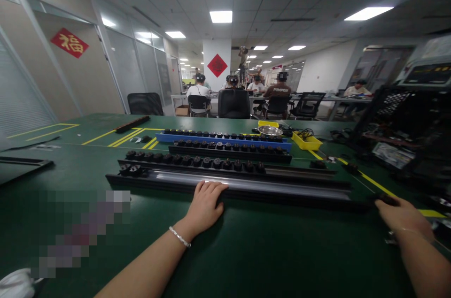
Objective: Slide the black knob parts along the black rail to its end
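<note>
My left hand (206, 206), with a bracelet at the wrist, holds the near wall of a long black channel rail (282, 190). Its fingers bend over the rim and the thumb is on the near side. Two round black socket modules (130, 170) sit at the rail's left end; the rest of its shiny channel is bare. Off the rail's right end, my right hand (405, 220) is closed on a small black part (386, 199), blurred and partly hidden by the fingers. Directly behind is another black rail (299, 172), filled with socket modules except toward its right end.
Farther back lie a blue rail (160, 137) and a black rail (172, 150), both lined with modules. A metal bowl (269, 131) and yellow bins (306, 142) stand beyond. Dark equipment (398, 124) rises at right. An empty frame (26, 162) lies left. People sit at far tables.
</note>
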`<state>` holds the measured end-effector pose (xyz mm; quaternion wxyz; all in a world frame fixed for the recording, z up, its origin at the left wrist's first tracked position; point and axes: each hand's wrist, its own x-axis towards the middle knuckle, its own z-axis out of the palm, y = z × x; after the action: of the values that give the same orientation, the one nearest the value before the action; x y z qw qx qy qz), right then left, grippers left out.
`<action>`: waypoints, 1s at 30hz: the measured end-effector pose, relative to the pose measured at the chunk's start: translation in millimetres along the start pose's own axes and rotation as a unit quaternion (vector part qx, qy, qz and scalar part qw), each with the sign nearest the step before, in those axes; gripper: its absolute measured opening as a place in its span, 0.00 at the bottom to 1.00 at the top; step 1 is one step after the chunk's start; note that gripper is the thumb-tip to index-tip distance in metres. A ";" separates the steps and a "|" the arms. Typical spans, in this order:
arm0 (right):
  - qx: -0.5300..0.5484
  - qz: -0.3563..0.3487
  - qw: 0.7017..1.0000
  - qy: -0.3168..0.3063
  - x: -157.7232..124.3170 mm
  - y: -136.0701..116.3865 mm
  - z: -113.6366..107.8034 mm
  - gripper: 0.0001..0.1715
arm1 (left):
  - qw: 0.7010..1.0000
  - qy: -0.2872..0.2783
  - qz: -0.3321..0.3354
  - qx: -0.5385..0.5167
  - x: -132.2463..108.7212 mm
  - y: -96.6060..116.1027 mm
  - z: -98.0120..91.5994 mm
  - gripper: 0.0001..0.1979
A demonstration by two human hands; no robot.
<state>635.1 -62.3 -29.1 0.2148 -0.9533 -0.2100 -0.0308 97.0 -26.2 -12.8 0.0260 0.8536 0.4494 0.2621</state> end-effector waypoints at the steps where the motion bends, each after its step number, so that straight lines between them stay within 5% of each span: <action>1: -0.002 0.014 1.000 -0.016 4.5 1.0 2.0 0.37 | 1.000 0.000 -0.002 -0.001 0.1 0.3 -0.2 0.26; 10: 0.046 -0.015 0.998 -0.037 12.8 -5.8 8.8 0.42 | 1.000 -0.006 -0.002 -0.006 -0.3 0.5 -1.0 0.27; 17: 0.083 -0.050 0.994 -0.050 -17.3 -17.7 -19.1 0.40 | 1.000 0.002 0.006 -0.001 -0.8 -0.7 -1.0 0.27; 20: 0.067 -0.166 0.984 -0.016 -48.1 -39.5 -32.2 0.37 | 1.000 0.003 0.015 0.005 -1.4 0.4 -1.3 0.26; 25: 0.030 -0.458 0.888 0.036 -121.2 -88.1 -37.1 0.33 | 0.997 0.047 -0.034 0.056 0.6 -9.5 -11.8 0.20; 27: 0.004 -0.501 0.864 0.036 -150.0 -100.2 -31.3 0.33 | 0.984 0.092 -0.107 0.107 2.8 -24.9 -22.8 0.17; 30: -0.044 -0.491 0.870 -0.002 -180.3 -106.6 -18.3 0.33 | 0.943 0.152 -0.245 0.165 3.2 -59.5 -45.7 0.18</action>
<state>427.6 -52.5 2.9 0.1296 -0.7360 -0.6496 -0.1397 32.2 3.0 11.2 -0.1208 0.6592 0.6805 0.2964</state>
